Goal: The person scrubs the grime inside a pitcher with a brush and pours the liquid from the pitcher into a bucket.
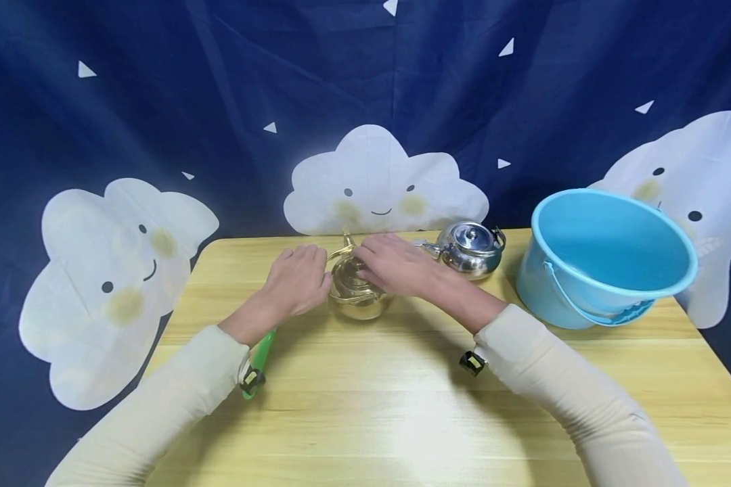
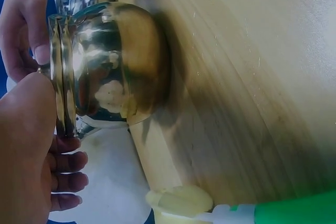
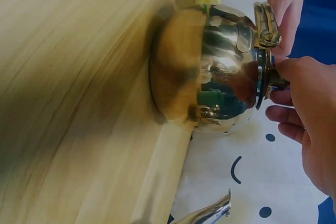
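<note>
My left grip [image 1: 298, 279] sits at the folded handle [image 2: 66, 77] of a shiny, round, gold metal teapot [image 1: 361, 308] on the pale wooden bench [image 1: 341, 379]; whether it pinches, I cannot tell. My right grip [image 1: 396, 265] pinches its lid knob [image 3: 275, 79]. Rightward stand a silver metal teapot [image 1: 472, 253] and a light-blue plastic bucket [image 1: 537, 292].

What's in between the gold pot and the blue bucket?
The silver pot, a little farther back on the table, and the person's right forearm, stretched across to the gold pot. The head view shows both.
</note>
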`<action>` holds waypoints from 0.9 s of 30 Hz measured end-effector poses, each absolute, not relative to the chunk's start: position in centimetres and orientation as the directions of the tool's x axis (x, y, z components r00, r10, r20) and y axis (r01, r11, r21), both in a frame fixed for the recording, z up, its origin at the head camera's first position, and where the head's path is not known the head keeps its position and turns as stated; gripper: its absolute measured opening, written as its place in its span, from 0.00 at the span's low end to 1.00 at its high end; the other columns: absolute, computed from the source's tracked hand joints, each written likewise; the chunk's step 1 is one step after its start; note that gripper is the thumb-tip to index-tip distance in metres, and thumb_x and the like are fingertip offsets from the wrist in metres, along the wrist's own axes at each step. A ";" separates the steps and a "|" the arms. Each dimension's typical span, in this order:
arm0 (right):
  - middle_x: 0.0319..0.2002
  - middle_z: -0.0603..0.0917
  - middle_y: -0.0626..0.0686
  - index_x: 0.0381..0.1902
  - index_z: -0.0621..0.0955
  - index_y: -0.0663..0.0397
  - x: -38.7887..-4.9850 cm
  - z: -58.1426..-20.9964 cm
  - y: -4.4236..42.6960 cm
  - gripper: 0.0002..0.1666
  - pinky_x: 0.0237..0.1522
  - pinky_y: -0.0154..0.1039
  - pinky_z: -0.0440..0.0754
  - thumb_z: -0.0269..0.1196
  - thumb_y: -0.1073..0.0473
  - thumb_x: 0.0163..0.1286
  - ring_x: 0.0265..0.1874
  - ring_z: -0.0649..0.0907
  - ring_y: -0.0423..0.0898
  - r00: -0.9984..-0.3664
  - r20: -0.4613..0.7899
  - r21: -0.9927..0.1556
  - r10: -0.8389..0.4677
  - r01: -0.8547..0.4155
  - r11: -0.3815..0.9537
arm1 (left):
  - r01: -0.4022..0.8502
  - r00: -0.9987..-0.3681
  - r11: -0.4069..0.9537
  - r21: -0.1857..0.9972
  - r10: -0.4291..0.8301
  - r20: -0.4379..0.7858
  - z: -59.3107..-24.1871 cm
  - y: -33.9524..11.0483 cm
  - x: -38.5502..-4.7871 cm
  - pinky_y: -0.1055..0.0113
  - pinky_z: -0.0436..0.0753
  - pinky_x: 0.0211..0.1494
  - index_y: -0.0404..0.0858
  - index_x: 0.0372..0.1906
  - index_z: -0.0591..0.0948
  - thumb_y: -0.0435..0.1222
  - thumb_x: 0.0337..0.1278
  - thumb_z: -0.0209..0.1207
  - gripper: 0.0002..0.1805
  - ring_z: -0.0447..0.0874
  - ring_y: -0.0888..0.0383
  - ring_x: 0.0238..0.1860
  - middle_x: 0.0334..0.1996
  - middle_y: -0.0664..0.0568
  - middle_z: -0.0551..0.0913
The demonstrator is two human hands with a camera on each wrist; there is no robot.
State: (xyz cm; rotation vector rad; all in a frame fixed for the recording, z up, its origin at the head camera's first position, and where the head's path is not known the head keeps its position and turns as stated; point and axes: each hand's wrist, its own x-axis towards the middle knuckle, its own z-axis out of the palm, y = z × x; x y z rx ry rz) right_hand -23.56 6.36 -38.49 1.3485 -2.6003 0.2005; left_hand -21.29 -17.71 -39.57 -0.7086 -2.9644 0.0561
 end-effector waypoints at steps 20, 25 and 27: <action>0.43 0.85 0.49 0.57 0.82 0.55 -23.3 -39.2 6.4 0.17 0.55 0.44 0.84 0.63 0.53 0.77 0.42 0.84 0.45 -0.551 0.274 -0.038 -0.788 -0.825 0.564 | 0.482 -0.865 0.872 -0.085 0.489 0.111 -39.9 -17.4 -21.6 0.57 0.76 0.43 0.37 0.38 0.75 0.39 0.70 0.45 0.11 0.76 0.48 0.36 0.30 0.48 0.75; 0.44 0.85 0.49 0.58 0.82 0.54 -23.1 -39.4 6.7 0.18 0.53 0.43 0.85 0.63 0.53 0.77 0.42 0.85 0.45 -0.558 0.278 -0.047 -0.782 -0.821 0.569 | 0.492 -0.858 0.867 -0.077 0.498 0.126 -40.0 -17.3 -21.6 0.58 0.75 0.42 0.37 0.37 0.76 0.38 0.70 0.46 0.10 0.76 0.49 0.35 0.30 0.49 0.75; 0.44 0.85 0.49 0.58 0.82 0.55 -23.0 -39.5 6.8 0.18 0.52 0.43 0.85 0.63 0.52 0.77 0.42 0.85 0.46 -0.554 0.285 -0.048 -0.782 -0.823 0.566 | 0.498 -0.853 0.863 -0.080 0.504 0.131 -40.1 -17.2 -21.5 0.59 0.75 0.41 0.37 0.37 0.76 0.38 0.70 0.46 0.10 0.75 0.50 0.34 0.29 0.49 0.75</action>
